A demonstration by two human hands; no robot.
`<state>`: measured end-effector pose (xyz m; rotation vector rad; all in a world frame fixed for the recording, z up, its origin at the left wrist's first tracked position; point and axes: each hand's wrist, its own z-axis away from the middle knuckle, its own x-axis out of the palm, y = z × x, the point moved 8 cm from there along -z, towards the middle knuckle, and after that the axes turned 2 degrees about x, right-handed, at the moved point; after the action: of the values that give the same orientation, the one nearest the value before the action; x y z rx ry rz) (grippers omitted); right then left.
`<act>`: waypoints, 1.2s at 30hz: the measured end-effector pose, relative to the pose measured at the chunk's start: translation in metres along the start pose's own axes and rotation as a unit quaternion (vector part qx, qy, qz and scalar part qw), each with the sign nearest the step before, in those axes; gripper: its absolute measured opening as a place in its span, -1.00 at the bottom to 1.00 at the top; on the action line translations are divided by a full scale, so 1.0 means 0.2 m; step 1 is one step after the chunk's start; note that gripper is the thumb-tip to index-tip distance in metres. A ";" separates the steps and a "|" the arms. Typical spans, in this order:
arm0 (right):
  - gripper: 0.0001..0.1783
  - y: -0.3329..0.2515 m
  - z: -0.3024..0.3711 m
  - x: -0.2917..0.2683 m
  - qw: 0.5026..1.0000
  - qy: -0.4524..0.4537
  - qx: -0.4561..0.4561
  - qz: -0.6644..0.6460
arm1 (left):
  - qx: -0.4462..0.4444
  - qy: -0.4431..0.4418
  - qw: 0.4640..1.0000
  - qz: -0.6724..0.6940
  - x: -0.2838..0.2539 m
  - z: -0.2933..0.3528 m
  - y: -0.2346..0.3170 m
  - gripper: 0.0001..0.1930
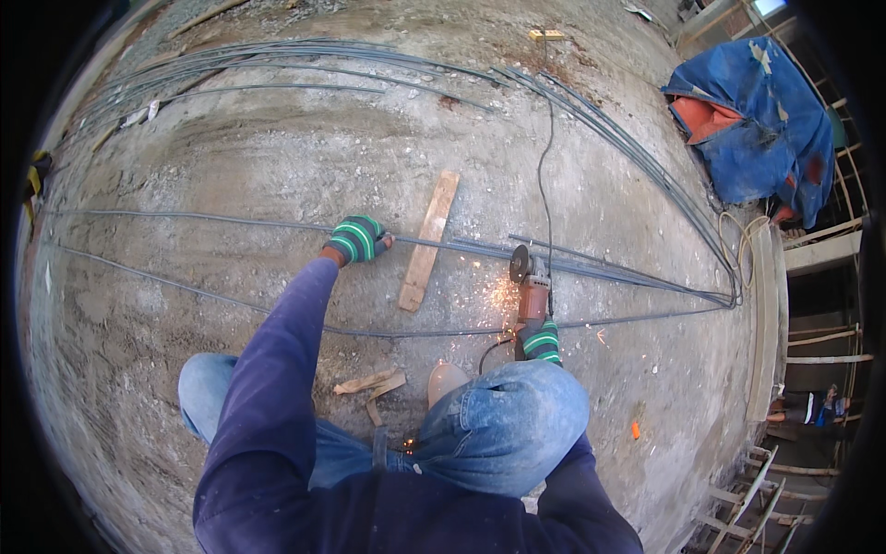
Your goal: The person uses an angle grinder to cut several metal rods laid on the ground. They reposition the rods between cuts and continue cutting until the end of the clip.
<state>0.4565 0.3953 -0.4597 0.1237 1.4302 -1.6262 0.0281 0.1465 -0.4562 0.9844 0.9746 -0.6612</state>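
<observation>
My left hand (358, 240), in a green and dark striped glove, is closed around a long steel reinforcing bar (231, 220) that runs across the ground. My right hand (542, 343), gloved alike, grips an angle grinder (533, 297). Its disc (520, 263) meets the bars, and orange sparks (498, 294) spray toward me and to the left. Between my hands a wooden plank (429, 242) lies under the held bar. More bars (628, 279) lie bundled right of the disc. The exact cutting point is hard to make out.
A power cord (544, 157) trails away from the grinder. One bent bar (415, 334) passes close before my knees. Long bars (277, 51) lie at the far side. A blue tarp (761, 120) covers something at the far right. Wood scraps (371, 383) rest near my foot.
</observation>
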 end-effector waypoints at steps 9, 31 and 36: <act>-0.41 -0.03 0.03 0.02 1.000 -0.007 0.015 0.006 | 0.007 -0.022 1.000 0.003 0.00 0.01 0.00 -0.46; -0.41 -0.04 0.04 0.01 1.000 0.003 0.003 0.018 | -0.003 -0.018 1.000 0.023 0.00 0.02 -0.02 -0.45; -0.41 -0.05 0.04 0.01 1.000 0.004 0.003 0.012 | -0.006 -0.002 0.999 0.043 -0.03 0.03 -0.01 -0.50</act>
<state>0.4522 0.3860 -0.4517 0.1510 1.4255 -1.6114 0.0257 0.1401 -0.4496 1.0075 0.9263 -0.5844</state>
